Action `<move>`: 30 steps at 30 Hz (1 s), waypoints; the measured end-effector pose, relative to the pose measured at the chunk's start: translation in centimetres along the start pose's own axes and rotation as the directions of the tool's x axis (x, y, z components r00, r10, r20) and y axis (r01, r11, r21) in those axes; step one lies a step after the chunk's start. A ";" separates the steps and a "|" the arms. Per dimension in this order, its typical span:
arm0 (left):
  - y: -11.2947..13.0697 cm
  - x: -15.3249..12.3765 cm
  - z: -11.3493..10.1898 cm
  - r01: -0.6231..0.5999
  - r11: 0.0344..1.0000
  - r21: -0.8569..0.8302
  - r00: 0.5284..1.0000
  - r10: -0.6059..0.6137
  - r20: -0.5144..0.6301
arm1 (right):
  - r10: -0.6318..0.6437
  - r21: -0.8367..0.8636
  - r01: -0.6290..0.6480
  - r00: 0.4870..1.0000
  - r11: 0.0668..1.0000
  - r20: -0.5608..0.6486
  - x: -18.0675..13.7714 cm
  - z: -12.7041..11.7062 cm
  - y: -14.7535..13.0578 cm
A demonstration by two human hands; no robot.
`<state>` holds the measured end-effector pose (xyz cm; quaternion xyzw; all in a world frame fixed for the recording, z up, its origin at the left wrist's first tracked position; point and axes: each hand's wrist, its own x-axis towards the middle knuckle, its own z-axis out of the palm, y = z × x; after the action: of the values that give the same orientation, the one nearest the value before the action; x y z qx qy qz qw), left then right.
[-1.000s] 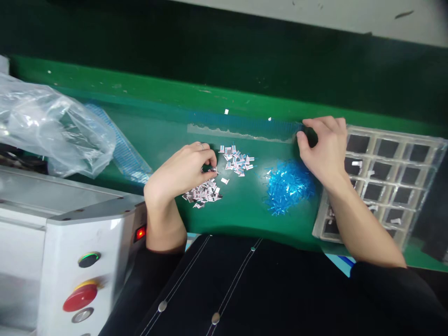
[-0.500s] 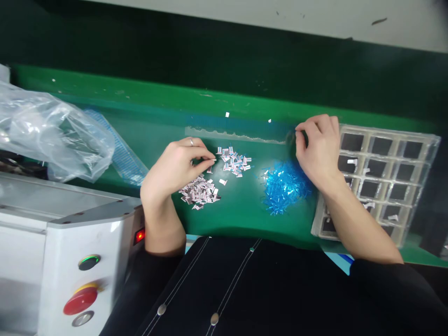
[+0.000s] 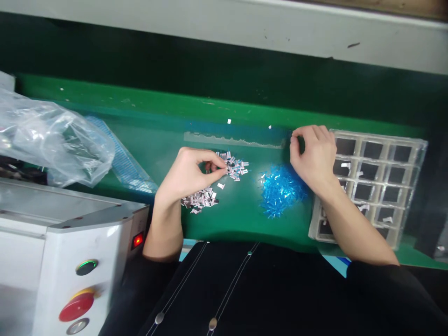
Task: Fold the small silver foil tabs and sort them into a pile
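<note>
Pressing left hand fingertips together at upper tab heap, two o'clock of lower heap; unclear whether on a piece. Curling right hand by clear strip, three-o'clock end; cannot tell whether pinching. Likely spaced from blue slivers, at four o'clock, to avoid mixing. Spread over green worktop, between tray at three and machine at eight.

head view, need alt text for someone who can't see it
A person's left hand holds thumb and forefinger close together at a pile of pale tabs on a green table; the right hand curls beside a compartment tray. Blue strips lie heaped between the wrists; a grey machine stands at left.
</note>
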<state>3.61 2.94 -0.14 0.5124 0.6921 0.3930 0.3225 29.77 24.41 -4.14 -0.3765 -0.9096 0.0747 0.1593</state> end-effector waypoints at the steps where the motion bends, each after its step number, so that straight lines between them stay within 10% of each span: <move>1: 0.0 0.0 0.3 0.000 1.000 -0.010 1.000 0.000 0.018 | -0.008 0.008 0.008 1.000 1.000 -0.014 0.0 0.1 0.0; 14: 0.3 0.5 2.7 0.023 0.956 -0.294 1.000 -0.024 -0.001 | 0.043 0.328 0.008 0.988 0.945 -0.147 0.1 -0.4 0.0; 24: 0.9 0.2 5.3 0.017 0.916 -0.400 0.989 -0.076 -0.130 | -0.038 0.885 -0.145 0.983 0.443 0.181 -1.5 -3.3 -5.8; 30: 0.7 0.2 6.4 -0.055 0.943 -0.329 0.992 0.014 -0.127 | -0.092 0.906 -0.239 0.954 0.350 0.287 -2.5 -2.7 -6.9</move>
<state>9.34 4.60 -2.62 0.4376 0.6254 0.5404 0.3541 27.83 17.78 -0.39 -0.2443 -0.6991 0.6392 0.2072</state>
